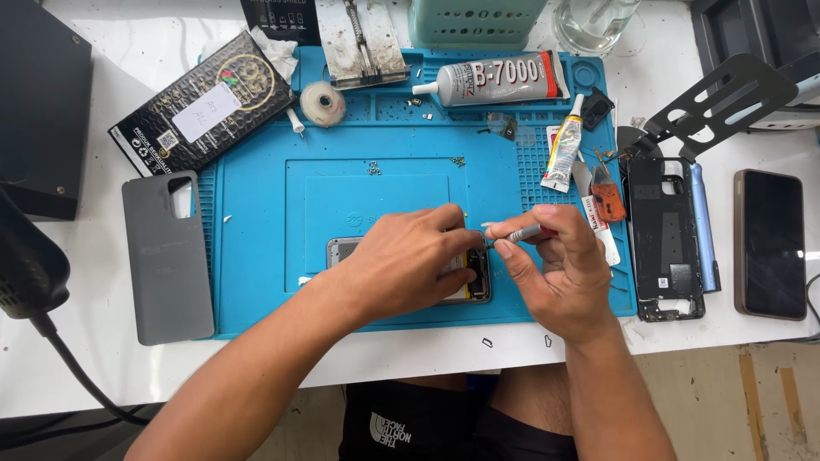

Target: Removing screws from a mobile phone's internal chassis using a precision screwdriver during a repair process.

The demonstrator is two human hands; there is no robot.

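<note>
Here, opened phone [474, 277] under left hand [410, 260], beside screwdriver [523, 233].

A blue mat [256, 256] is lying on a white table [102, 376]. A grey case [165, 256] and a black, gold-patterned box [201, 102] are showing.

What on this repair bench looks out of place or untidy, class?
Tiny screws and bits lie loose on the blue mat instead of in its tray slots, and two small clips sit at the white table's front edge. The left hand steadies the opened phone; the right hand holds a screwdriver.
</note>
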